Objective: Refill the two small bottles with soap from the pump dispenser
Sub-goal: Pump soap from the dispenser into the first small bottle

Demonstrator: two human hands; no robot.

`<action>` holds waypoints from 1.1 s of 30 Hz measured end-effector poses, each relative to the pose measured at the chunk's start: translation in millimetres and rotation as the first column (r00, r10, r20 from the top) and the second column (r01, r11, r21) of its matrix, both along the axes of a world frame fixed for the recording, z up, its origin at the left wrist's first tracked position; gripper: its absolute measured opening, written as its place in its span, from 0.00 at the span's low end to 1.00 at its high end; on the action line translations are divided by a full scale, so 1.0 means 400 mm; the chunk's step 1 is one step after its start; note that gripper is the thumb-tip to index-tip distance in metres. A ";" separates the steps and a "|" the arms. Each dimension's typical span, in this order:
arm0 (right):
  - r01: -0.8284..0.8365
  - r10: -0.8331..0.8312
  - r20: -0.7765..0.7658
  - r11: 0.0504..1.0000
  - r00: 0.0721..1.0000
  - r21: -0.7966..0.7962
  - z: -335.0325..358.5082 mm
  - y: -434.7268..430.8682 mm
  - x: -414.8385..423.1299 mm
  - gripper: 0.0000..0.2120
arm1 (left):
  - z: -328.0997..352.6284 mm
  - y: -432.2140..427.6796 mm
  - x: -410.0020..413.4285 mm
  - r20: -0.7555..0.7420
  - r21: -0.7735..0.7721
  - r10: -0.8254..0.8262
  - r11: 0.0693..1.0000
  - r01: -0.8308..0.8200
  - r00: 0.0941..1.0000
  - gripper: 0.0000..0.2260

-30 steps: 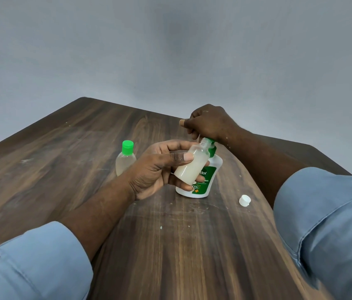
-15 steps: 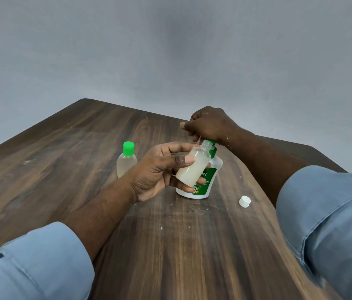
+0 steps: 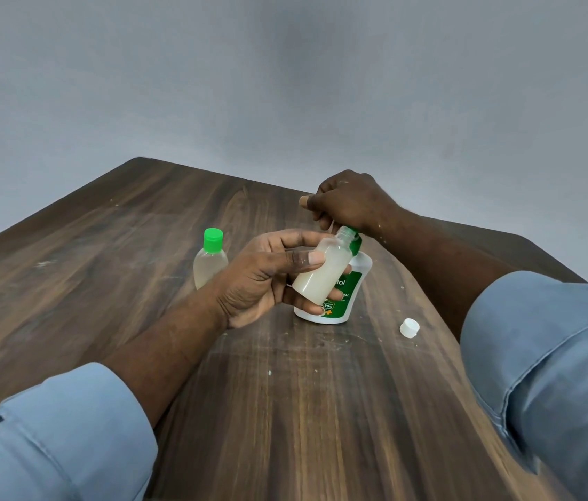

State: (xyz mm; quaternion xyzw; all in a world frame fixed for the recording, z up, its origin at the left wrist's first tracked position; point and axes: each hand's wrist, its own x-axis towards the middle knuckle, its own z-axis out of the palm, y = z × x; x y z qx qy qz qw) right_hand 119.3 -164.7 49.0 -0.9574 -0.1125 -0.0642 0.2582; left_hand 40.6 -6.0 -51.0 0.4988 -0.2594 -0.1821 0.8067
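The left hand (image 3: 260, 280) has its fingers (image 3: 301, 241) wrapped round the uncapped small bottle (image 3: 321, 271), tilted in front of the pump dispenser (image 3: 352, 283) with its mouth by the nozzle. The right hand (image 3: 350, 204) curls its fingers over the dispenser's pump head. The green-capped small bottle (image 3: 210, 262) stands left of the dispenser, and a white cap (image 3: 409, 327) lies to its right on the surface (image 3: 285, 410).

Diffuse, even light — moderate brightness. Faint soft shadows on the table (image 3: 285, 410) beneath the arms (image 3: 162, 348). Wide-angle distortion enlarges the sleeves (image 3: 57, 435) at the lower corners. Centre sharp.
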 end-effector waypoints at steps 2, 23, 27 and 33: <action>-0.008 0.009 0.013 0.999 1.000 -0.033 0.008 0.000 -0.001 0.17 | 0.000 0.000 -0.001 0.000 -0.004 0.003 1.000 -0.003 1.000 0.19; 0.006 -0.005 0.060 1.000 0.998 -0.023 0.008 0.003 0.007 0.17 | 0.002 0.003 0.001 0.013 -0.014 0.007 1.000 -0.007 1.000 0.19; 0.015 -0.016 0.015 0.999 1.000 0.029 -0.007 0.002 0.003 0.16 | 0.003 0.001 -0.007 -0.002 -0.007 0.004 1.000 -0.004 1.000 0.17; 0.008 -0.008 0.022 1.000 1.000 0.029 -0.005 0.001 0.001 0.16 | 0.005 0.001 -0.006 -0.005 0.005 0.017 1.000 -0.017 1.000 0.19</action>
